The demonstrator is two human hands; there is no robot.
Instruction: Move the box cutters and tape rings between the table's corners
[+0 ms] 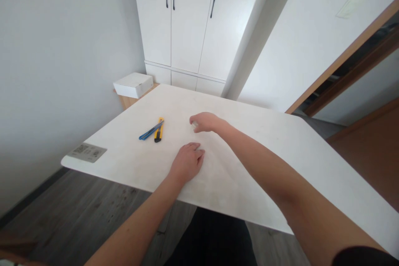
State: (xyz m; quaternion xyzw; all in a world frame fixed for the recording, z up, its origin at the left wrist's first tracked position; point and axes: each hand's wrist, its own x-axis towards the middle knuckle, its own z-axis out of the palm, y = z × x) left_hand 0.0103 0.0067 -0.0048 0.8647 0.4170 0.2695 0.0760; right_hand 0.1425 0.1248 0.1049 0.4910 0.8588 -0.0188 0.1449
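Observation:
My right hand (pixel 204 122) reaches out over the middle of the white table (pixel 249 166), fingers curled around a small pale object (pixel 194 124) that I cannot identify. My left hand (pixel 187 163) rests closer to me on the table top, fingers loosely curled and pressed down, with nothing visible in it. To the left of both hands lie a yellow utility knife (pixel 158 129) and a blue pen (pixel 151 131), crossing each other.
A grey card or label (pixel 87 152) lies at the table's left corner. A white box (pixel 133 84) sits on a low wooden stand beyond the table. White cupboards (pixel 190 20) stand behind, with a doorway at the right.

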